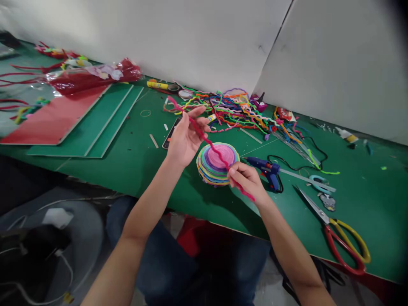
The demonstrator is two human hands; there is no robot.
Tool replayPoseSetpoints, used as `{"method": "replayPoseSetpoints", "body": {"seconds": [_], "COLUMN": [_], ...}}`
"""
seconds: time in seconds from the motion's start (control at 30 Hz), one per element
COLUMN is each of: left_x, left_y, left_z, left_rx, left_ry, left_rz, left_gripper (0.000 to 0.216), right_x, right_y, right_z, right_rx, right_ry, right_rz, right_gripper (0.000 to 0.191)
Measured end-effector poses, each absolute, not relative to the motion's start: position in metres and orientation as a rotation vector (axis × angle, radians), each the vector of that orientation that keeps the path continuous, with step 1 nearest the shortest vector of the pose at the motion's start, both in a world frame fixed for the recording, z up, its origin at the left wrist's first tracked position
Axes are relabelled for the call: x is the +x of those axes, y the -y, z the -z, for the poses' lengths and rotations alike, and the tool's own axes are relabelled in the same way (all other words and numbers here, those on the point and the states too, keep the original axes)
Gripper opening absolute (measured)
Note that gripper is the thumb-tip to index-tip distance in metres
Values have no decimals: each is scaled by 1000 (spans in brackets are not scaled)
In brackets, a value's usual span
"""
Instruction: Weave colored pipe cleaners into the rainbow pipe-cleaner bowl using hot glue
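A pink pipe cleaner (213,147) stretches slantwise between both hands above the green table (134,157). My left hand (186,137) pinches its upper part, with the free end sticking up to the left. My right hand (247,180) is closed on its lower part, and the tail pokes out past the wrist. Under the strand lies a round coiled disc of many-coloured pipe cleaners (216,165), pink in the middle, flat on the table between the hands.
A heap of loose pipe cleaners (236,108) lies behind the disc. A blue glue gun (266,169) sits right of my right hand, red-and-yellow scissors (338,231) farther right. Green and red boards (79,121) and red wrapped bundles (92,76) lie left. A phone (170,134) lies behind my left hand.
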State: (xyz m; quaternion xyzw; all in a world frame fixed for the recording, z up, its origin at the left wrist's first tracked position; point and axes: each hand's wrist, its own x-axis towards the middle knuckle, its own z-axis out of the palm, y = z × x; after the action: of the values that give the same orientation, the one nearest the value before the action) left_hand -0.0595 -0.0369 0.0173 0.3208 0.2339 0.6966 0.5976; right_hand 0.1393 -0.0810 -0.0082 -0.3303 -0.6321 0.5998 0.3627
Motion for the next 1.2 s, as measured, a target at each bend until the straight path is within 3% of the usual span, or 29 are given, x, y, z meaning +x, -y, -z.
{"method": "replayPoseSetpoints", "body": {"seconds": [0.13, 0.3, 0.43, 0.57, 0.63, 0.77, 0.87, 1.03, 1.2], "left_x": [-71, -76, -61, -30, -19, -18, -29, -45, -52], "left_y": [31, 38, 55, 79, 90, 101, 99, 90, 87], "left_z": [-22, -18, -9, 4, 10, 14, 14, 17, 16], "left_rx": [855, 918, 838, 852, 1004, 1473, 1855, 2420, 2549], "left_ry": [-634, -616, -583, -564, -575, -666, -815, -979, -865], "left_rz": [-1743, -1583, -1430, -1310, -1266, -1254, -1378, -1596, -1442], "left_gripper": [25, 24, 21, 29, 26, 19, 21, 19, 21], "right_x": [149, 159, 158, 145, 139, 137, 140, 139, 139], "right_y": [76, 71, 69, 79, 85, 89, 88, 87, 83], "right_z": [11, 4, -2, 8, 14, 18, 13, 9, 16], "right_rx": [-818, -497, -435, -617, -715, -808, -857, -927, -909], "right_ry": [1522, 1250, 1106, 1462, 1597, 1596, 1600, 1542, 1428], "right_rz": [-1729, -1828, -1639, -1397, -1257, -1073, -1047, -1016, -1106], "right_gripper": [32, 36, 25, 39, 33, 57, 64, 60, 53]}}
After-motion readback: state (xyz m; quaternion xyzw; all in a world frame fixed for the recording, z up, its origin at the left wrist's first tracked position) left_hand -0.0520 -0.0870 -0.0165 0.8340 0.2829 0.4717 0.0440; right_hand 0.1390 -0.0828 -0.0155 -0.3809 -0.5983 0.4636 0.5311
